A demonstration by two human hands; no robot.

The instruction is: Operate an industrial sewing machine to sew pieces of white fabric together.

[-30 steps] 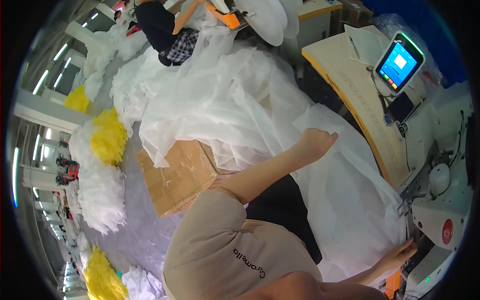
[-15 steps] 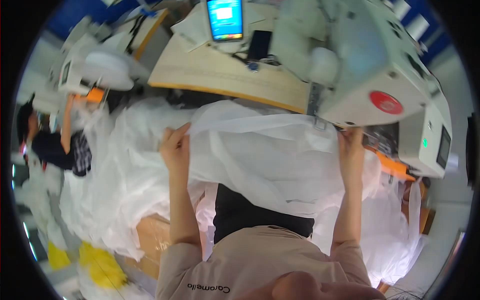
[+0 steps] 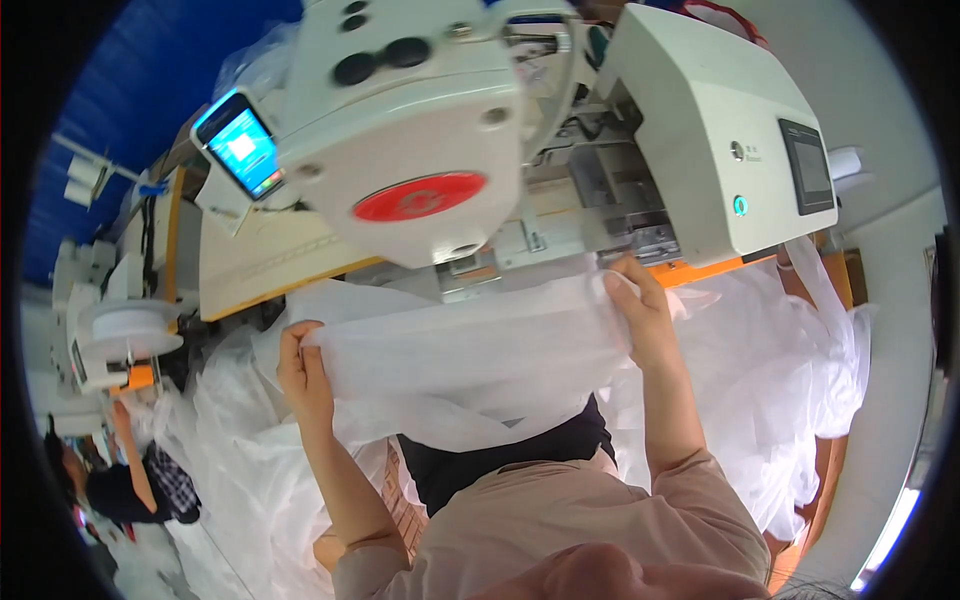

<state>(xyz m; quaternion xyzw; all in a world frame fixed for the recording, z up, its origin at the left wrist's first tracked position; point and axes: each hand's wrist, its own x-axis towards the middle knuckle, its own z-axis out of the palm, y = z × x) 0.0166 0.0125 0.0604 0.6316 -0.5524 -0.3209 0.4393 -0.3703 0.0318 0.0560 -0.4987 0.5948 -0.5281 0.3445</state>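
Observation:
A sheer white fabric [image 3: 470,335] is stretched between my two hands in front of the sewing machine's needle area. My left hand [image 3: 305,375] pinches its left end between thumb and fingers. At the other end my right hand [image 3: 643,312] grips the edge, close to the machine's orange-edged bed. The white sewing machine [image 3: 410,150], with a red oval on its head, stands directly beyond the fabric. Lower down, the cloth drapes over my lap.
A white control box [image 3: 700,150] with a dark screen and a lit green button stands right of the machine head. Beyond the left side are the wooden table [image 3: 240,265] and a lit phone [image 3: 238,145]. Heaped white fabric [image 3: 750,390] hangs at right. Another person [image 3: 130,490] works far left.
My view has swung right, bringing the machine to the middle. The fabric between my hands is now drawn into a flatter, broader band, still held at both ends.

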